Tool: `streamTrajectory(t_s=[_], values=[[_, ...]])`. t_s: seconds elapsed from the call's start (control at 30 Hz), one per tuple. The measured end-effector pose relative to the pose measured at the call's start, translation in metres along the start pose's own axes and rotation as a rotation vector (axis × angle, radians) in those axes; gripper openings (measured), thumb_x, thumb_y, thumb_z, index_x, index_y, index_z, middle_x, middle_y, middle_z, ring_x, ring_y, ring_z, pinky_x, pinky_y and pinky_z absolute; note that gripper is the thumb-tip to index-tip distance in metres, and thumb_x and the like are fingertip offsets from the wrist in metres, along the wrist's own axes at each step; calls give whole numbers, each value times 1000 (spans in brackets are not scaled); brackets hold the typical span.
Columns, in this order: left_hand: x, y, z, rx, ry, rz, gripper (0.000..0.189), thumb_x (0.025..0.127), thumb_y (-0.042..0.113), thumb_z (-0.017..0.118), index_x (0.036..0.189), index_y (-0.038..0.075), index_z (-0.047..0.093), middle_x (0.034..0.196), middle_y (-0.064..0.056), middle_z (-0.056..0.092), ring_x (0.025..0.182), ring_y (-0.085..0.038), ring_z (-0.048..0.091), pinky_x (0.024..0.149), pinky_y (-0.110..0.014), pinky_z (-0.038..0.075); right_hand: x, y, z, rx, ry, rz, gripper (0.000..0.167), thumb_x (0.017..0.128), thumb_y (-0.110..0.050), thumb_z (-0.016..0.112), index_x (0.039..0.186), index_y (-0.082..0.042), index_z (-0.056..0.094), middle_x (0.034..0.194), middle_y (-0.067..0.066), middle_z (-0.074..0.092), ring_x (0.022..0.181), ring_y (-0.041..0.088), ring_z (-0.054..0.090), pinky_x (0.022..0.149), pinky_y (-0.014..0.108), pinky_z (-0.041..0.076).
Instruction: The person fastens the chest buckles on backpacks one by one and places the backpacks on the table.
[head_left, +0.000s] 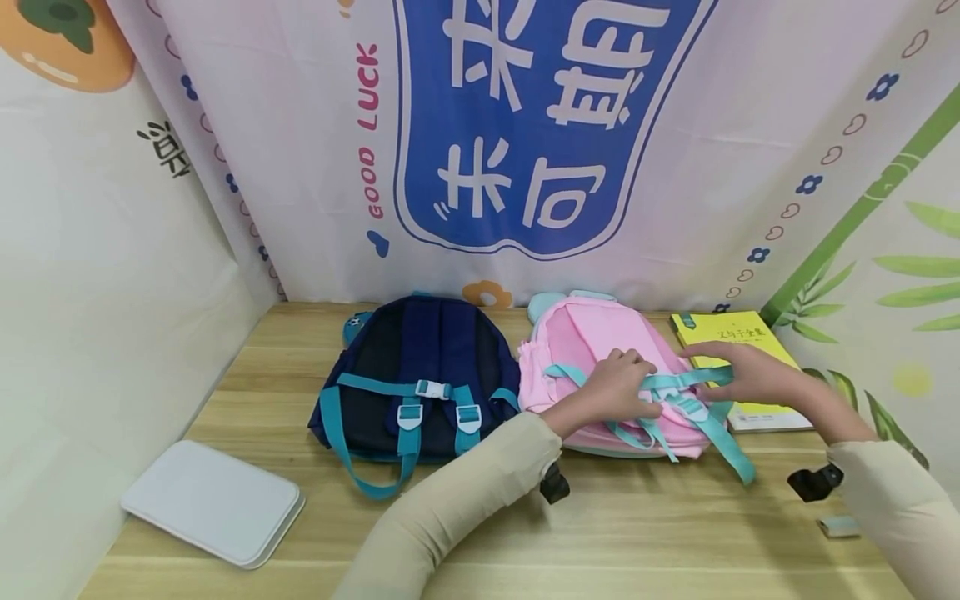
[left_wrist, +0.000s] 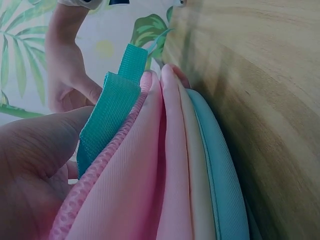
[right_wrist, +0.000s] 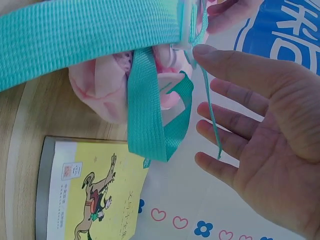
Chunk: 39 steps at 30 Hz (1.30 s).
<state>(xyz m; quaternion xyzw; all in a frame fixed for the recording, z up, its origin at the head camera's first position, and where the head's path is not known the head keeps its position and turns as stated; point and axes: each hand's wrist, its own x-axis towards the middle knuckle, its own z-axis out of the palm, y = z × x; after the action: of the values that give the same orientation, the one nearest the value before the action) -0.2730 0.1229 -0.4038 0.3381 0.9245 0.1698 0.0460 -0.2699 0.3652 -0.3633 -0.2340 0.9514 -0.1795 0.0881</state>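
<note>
A pink backpack (head_left: 607,333) lies on the table with its back panel and teal straps facing up. My left hand (head_left: 621,385) is over its lower middle, fingers and thumb spread around the near end of a teal cross strap (head_left: 678,380). My right hand (head_left: 738,375) is at the strap's other end, fingers relaxed and apart. In the right wrist view, the right thumb tip is right at the edge of a pale buckle (right_wrist: 186,25), and a thin teal cord (right_wrist: 212,110) hangs before the fingers. The left wrist view has the left thumb alongside a teal strap (left_wrist: 112,110).
A navy backpack (head_left: 438,333) with teal straps lies left of the pink one. A yellow book (head_left: 731,329) is beneath and behind my right hand. A grey-white flat case (head_left: 213,500) sits at the table's left. A printed cloth wall (head_left: 322,233) rises behind.
</note>
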Motion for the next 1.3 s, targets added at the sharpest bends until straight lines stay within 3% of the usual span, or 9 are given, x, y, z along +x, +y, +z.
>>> streamTrajectory(t_s=[0.23, 0.47, 0.73, 1.0, 1.3], values=[[5, 1, 1, 2, 10, 9, 60, 91, 47, 72, 143, 23, 58, 133, 5, 58, 117, -12, 50, 93, -23, 43, 0, -5, 2, -17, 46, -46, 61, 86, -23, 82, 138, -2, 60, 139, 19, 63, 130, 46, 54, 101, 65, 46], [5, -2, 2, -63, 104, -10, 49, 87, 39, 78, 131, 22, 67, 117, 7, 62, 106, -9, 51, 89, -22, 42, -4, -13, 5, -12, 96, -67, 58, 87, -21, 81, 138, -2, 60, 137, 18, 64, 127, 44, 57, 98, 62, 50], [3, -8, 0, -142, 190, 2, 38, 86, 34, 81, 120, 19, 73, 93, 9, 61, 85, -5, 51, 75, -17, 38, -6, -19, 4, 7, 185, -61, 59, 85, -23, 84, 136, -5, 62, 136, 20, 65, 126, 45, 58, 95, 63, 51], [-1, -10, -4, -185, 215, 34, 32, 85, 35, 83, 112, 20, 75, 86, 12, 59, 78, -2, 50, 71, -14, 35, -5, -19, 9, 60, 177, -17, 69, 86, -34, 83, 143, -7, 57, 141, 21, 61, 130, 47, 53, 95, 65, 50], [-10, -12, -7, -197, 242, 65, 30, 85, 43, 82, 102, 20, 74, 85, 13, 63, 74, 0, 51, 70, -13, 36, -2, -18, 20, 98, 162, -51, 67, 85, -25, 84, 143, -6, 57, 137, 19, 64, 127, 45, 56, 94, 62, 51]])
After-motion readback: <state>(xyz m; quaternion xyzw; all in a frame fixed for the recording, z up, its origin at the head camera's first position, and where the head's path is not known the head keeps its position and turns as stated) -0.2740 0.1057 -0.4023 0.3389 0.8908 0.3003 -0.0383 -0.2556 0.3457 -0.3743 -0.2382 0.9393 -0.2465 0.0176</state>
